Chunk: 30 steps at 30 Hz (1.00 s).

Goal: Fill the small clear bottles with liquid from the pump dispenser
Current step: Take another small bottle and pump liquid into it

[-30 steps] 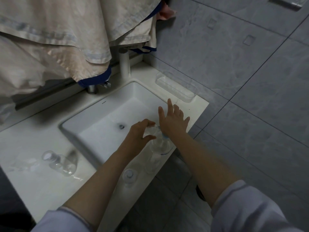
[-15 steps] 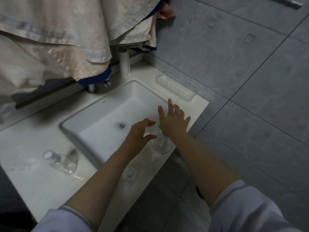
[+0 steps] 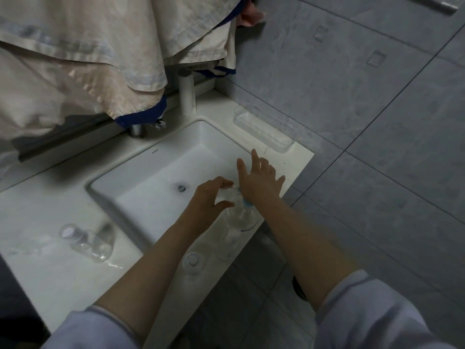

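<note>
A clear pump dispenser [image 3: 239,222] stands on the front rim of the white sink counter [image 3: 37,260]. My right hand [image 3: 259,182] presses flat on its pump head, fingers straight. My left hand [image 3: 208,197] grips a small clear bottle [image 3: 227,195] beside the pump's spout, thumb and fingers curled round it. Another small clear bottle [image 3: 192,263] stands upright on the rim between my forearms. A third clear bottle [image 3: 85,239] lies on its side on the counter to the left.
The sink basin [image 3: 156,177] with its drain lies just beyond my hands. A clear tray [image 3: 264,129] sits at the counter's far right by the grey tiled wall. Beige cloths [image 3: 88,59] hang over the faucet [image 3: 187,91]. Grey floor tiles lie below the counter edge.
Almost nothing has moved; both hands stay at the dispenser, the right hand shifting very slightly on the pump head.
</note>
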{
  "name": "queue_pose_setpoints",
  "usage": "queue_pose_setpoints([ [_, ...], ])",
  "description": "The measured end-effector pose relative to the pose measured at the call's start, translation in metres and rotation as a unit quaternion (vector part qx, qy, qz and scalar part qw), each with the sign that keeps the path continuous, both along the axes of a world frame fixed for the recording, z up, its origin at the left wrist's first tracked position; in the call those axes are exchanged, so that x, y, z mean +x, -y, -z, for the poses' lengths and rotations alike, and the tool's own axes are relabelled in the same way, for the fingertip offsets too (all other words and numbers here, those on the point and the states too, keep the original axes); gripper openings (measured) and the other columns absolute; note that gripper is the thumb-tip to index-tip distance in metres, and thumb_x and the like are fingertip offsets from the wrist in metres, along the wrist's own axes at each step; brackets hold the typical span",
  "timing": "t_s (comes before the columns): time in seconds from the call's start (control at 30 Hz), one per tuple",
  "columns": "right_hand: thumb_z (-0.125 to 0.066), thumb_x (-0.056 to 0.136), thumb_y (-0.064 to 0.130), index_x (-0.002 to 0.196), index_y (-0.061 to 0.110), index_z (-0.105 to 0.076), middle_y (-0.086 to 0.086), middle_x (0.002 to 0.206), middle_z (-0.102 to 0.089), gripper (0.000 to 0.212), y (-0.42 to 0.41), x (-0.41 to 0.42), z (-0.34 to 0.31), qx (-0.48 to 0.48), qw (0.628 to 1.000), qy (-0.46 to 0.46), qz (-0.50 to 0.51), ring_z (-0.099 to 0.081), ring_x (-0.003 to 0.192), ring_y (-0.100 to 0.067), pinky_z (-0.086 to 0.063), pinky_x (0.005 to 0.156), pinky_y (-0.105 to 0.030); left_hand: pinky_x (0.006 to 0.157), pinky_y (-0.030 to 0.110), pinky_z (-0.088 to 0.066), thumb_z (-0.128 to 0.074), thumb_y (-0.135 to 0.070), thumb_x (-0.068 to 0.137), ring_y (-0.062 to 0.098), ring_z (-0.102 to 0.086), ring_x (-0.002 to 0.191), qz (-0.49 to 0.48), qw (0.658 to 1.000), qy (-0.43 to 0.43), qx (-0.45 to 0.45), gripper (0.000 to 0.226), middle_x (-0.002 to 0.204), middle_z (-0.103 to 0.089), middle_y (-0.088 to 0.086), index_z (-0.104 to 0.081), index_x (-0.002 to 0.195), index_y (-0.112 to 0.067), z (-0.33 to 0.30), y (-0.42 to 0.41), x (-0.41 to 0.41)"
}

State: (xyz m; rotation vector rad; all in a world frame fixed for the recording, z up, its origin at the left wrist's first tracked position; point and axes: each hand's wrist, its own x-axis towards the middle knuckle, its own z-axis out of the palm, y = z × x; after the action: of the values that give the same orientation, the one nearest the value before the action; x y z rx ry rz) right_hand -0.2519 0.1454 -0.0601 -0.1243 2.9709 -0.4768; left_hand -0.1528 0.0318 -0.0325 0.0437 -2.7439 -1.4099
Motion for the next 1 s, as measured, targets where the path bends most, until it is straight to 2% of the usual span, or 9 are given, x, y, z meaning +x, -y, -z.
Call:
queue_pose_setpoints([
  [0.27, -0.008, 0.091, 0.067, 0.151, 0.032, 0.002, -0.004, 0.159, -0.012, 0.070, -0.003, -0.003, -0.009, -0.016, 0.999, -0.025, -0.017, -0.014, 0.144, -0.029, -0.002, 0.113, -0.058, 0.102, 0.032, -0.041, -0.066, -0.013, 0.083, 0.026, -0.056, 0.114, -0.003, 1.000, 0.000, -0.003, 0.043, 0.122, -0.059, 0.016, -0.052, 0.121, 0.003, -0.005, -0.001, 0.002],
  [0.43, -0.007, 0.092, 0.065, 0.151, 0.032, 0.003, -0.004, 0.159, -0.013, 0.068, -0.002, 0.000, -0.006, -0.005, 1.000, -0.023, -0.011, -0.013, 0.144, -0.029, 0.000, 0.112, -0.058, 0.103, 0.035, -0.040, -0.065, -0.012, 0.083, 0.028, -0.055, 0.115, -0.002, 1.000, 0.003, -0.011, 0.045, 0.124, -0.058, 0.016, -0.051, 0.123, 0.003, -0.004, -0.002, 0.001],
  [0.73, -0.008, 0.092, 0.066, 0.151, 0.032, 0.003, -0.004, 0.159, -0.011, 0.069, -0.002, -0.002, -0.010, -0.010, 1.000, -0.007, -0.020, -0.015, 0.144, -0.030, -0.002, 0.113, -0.058, 0.098, 0.028, -0.044, -0.069, -0.013, 0.080, 0.024, -0.058, 0.110, -0.008, 1.000, -0.012, 0.001, 0.041, 0.117, -0.062, 0.015, -0.055, 0.117, 0.000, -0.001, 0.000, 0.004],
  [1.0, -0.005, 0.092, 0.064, 0.151, 0.032, 0.006, -0.005, 0.159, -0.011, 0.068, 0.000, 0.001, -0.005, 0.007, 1.000, 0.009, -0.006, -0.013, 0.144, -0.029, 0.000, 0.113, -0.059, 0.102, 0.027, -0.039, -0.065, -0.012, 0.083, 0.025, -0.054, 0.116, -0.005, 1.000, 0.004, -0.011, 0.043, 0.124, -0.058, 0.016, -0.052, 0.122, 0.001, -0.003, -0.003, 0.003],
])
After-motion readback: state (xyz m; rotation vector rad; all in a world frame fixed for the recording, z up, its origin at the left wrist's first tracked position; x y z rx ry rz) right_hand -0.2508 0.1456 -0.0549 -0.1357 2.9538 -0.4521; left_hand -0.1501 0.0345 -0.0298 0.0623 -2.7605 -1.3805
